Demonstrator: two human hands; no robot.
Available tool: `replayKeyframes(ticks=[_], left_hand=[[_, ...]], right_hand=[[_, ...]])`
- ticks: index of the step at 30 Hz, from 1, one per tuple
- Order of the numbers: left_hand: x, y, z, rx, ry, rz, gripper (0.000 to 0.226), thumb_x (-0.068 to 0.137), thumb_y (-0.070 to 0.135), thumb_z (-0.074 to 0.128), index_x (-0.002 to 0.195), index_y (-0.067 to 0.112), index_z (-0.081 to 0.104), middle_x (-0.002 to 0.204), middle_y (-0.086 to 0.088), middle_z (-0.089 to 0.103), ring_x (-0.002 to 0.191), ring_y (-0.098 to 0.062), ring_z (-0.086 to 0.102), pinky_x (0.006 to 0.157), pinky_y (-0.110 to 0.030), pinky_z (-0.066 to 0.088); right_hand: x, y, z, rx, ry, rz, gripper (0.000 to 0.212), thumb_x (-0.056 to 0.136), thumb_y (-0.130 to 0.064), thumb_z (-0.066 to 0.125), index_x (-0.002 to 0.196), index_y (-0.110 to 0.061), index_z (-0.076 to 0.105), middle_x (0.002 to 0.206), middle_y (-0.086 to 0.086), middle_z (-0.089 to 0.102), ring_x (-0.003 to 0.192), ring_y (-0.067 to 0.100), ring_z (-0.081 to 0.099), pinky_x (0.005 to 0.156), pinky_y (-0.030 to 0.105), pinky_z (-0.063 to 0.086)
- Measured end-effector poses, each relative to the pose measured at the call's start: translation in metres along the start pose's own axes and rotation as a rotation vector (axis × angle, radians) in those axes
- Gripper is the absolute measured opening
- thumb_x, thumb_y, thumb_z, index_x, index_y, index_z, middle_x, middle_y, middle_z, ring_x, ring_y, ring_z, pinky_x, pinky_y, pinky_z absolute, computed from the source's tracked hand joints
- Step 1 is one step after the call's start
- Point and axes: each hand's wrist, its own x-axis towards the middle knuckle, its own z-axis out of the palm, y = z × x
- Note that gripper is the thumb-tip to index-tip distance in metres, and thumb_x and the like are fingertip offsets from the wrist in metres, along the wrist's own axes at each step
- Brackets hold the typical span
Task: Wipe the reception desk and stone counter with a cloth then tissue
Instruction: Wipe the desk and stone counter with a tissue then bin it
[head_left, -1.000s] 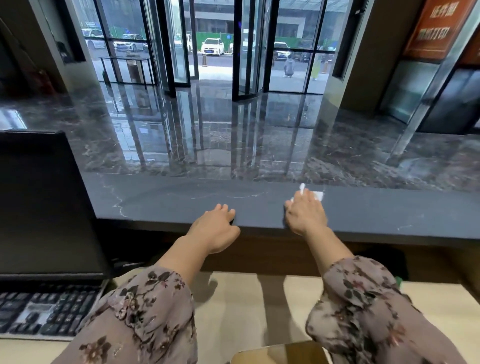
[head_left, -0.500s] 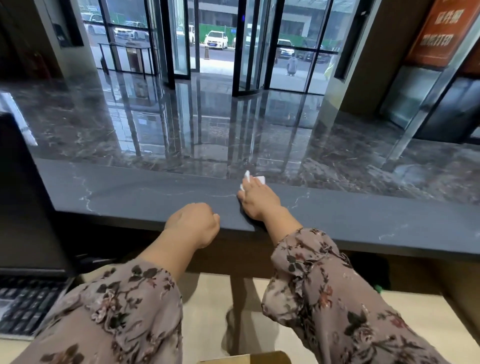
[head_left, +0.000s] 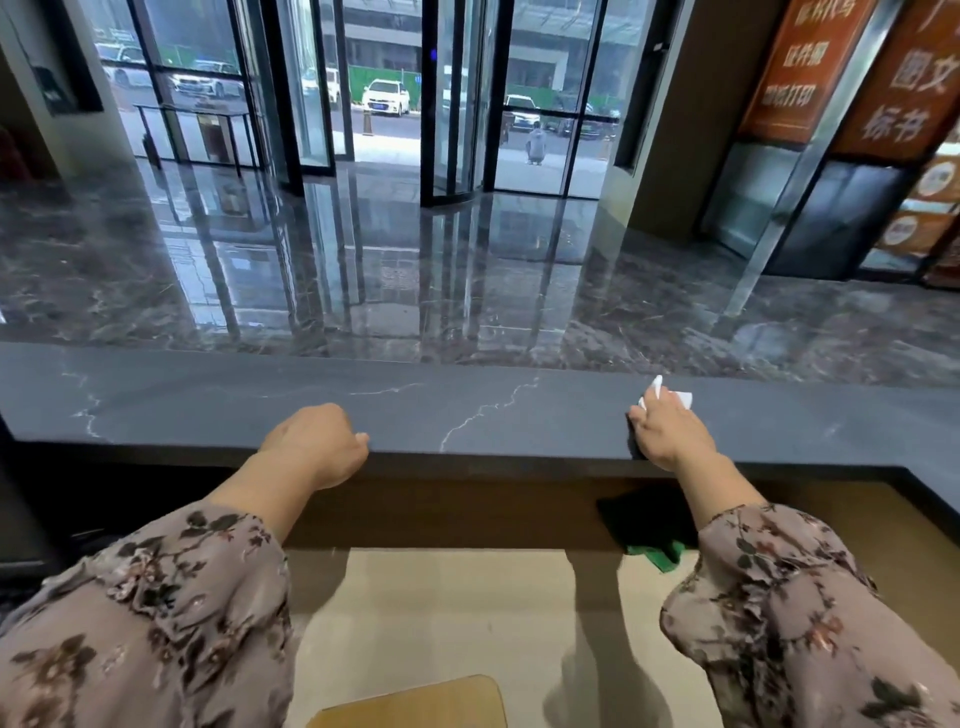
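Pressing a white tissue (head_left: 675, 399), grasped in the right hand (head_left: 670, 434), onto the stone worktop (head_left: 493, 410), left hand (head_left: 317, 441) clenched empty at its edge, green cloth (head_left: 657, 553) lying below: seemingly cloth pass done, tissue pass underway.

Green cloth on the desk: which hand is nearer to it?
Right. The right hand, holding tissue on the stone counter, is just above the green cloth; the left hand rests on the counter's edge well to its left.

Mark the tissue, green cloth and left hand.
tissue (head_left: 683, 400): head view, white corner sticking out.
green cloth (head_left: 658, 555): head view, visible green edge.
left hand (head_left: 317, 441): head view, back of the hand.
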Motion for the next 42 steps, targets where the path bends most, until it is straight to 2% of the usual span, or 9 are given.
replayKeyframes(ticks=[5,10,15,20,24,29,34,36,42], left_hand=[[-0.007,-0.001,0.006,0.011,0.045,0.034,0.039,0.098,0.036,0.042,0.12,0.008,0.059,0.122,-0.013,0.059,0.109,-0.029,0.055,0.088,-0.037,0.045],[-0.016,0.0,0.011,0.068,0.051,0.071,0.041,0.1,0.031,0.039,0.133,0.007,0.046,0.139,-0.013,0.044,0.127,-0.03,0.044,0.1,-0.04,0.04],[-0.016,-0.002,0.013,0.059,0.063,0.092,0.041,0.1,0.031,0.039,0.134,0.009,0.044,0.136,-0.012,0.044,0.125,-0.028,0.044,0.101,-0.041,0.039],[-0.016,-0.003,0.011,0.063,0.066,0.089,0.037,0.1,0.03,0.038,0.13,0.01,0.046,0.133,-0.011,0.047,0.12,-0.029,0.048,0.097,-0.04,0.042],[-0.017,-0.001,0.01,0.066,0.069,0.078,0.037,0.1,0.029,0.038,0.13,0.01,0.047,0.133,-0.012,0.048,0.12,-0.029,0.048,0.096,-0.039,0.041],[-0.019,0.0,0.009,0.073,0.063,0.078,0.037,0.1,0.03,0.039,0.129,0.01,0.049,0.131,-0.012,0.049,0.118,-0.029,0.049,0.095,-0.039,0.042],[-0.018,-0.001,0.009,0.063,0.056,0.084,0.037,0.099,0.03,0.041,0.128,0.009,0.05,0.129,-0.013,0.051,0.116,-0.029,0.051,0.095,-0.039,0.043],[-0.018,-0.002,0.01,0.063,0.055,0.097,0.037,0.099,0.03,0.041,0.127,0.009,0.049,0.128,-0.013,0.051,0.116,-0.029,0.051,0.095,-0.039,0.044],[-0.02,-0.009,0.011,0.074,0.032,0.117,0.041,0.099,0.032,0.04,0.133,0.009,0.044,0.133,-0.012,0.046,0.12,-0.029,0.048,0.099,-0.041,0.043]], right_hand=[[-0.039,-0.056,0.015,0.109,0.152,-0.036,0.048,0.101,-0.029,0.03,0.139,-0.001,0.038,0.144,0.017,0.036,0.125,0.034,0.041,0.103,0.042,0.035],[-0.078,-0.145,0.033,0.098,0.22,-0.285,0.043,0.101,-0.03,0.03,0.131,-0.006,0.049,0.143,0.013,0.038,0.123,0.032,0.042,0.102,0.041,0.036],[-0.101,-0.203,0.045,0.078,0.171,-0.561,0.05,0.103,-0.033,0.027,0.144,-0.005,0.032,0.151,0.012,0.031,0.14,0.027,0.025,0.116,0.039,0.021],[-0.085,-0.156,0.049,0.065,0.193,-0.667,0.053,0.104,-0.034,0.024,0.152,-0.013,0.017,0.159,0.003,0.02,0.145,0.019,0.017,0.117,0.033,0.015],[-0.074,-0.073,0.051,0.051,0.287,-0.528,0.053,0.104,-0.035,0.025,0.153,-0.017,0.018,0.16,-0.003,0.018,0.145,0.015,0.018,0.116,0.029,0.013],[-0.074,0.001,0.048,0.061,0.361,-0.248,0.051,0.103,-0.035,0.023,0.15,-0.017,0.025,0.15,0.0,0.037,0.139,0.018,0.031,0.113,0.032,0.024],[-0.081,-0.009,0.04,0.109,0.48,-0.067,0.032,0.101,-0.03,0.031,0.119,-0.018,0.055,0.117,0.007,0.05,0.103,0.023,0.044,0.087,0.036,0.037],[-0.081,-0.02,0.041,0.276,0.456,-0.027,0.027,0.102,-0.026,0.031,0.109,-0.013,0.055,0.106,0.008,0.052,0.088,0.022,0.047,0.072,0.034,0.039],[-0.087,-0.054,0.042,0.519,0.465,0.108,0.012,0.098,-0.01,0.04,0.098,-0.009,0.052,0.097,0.008,0.056,0.077,0.019,0.047,0.059,0.027,0.035]])
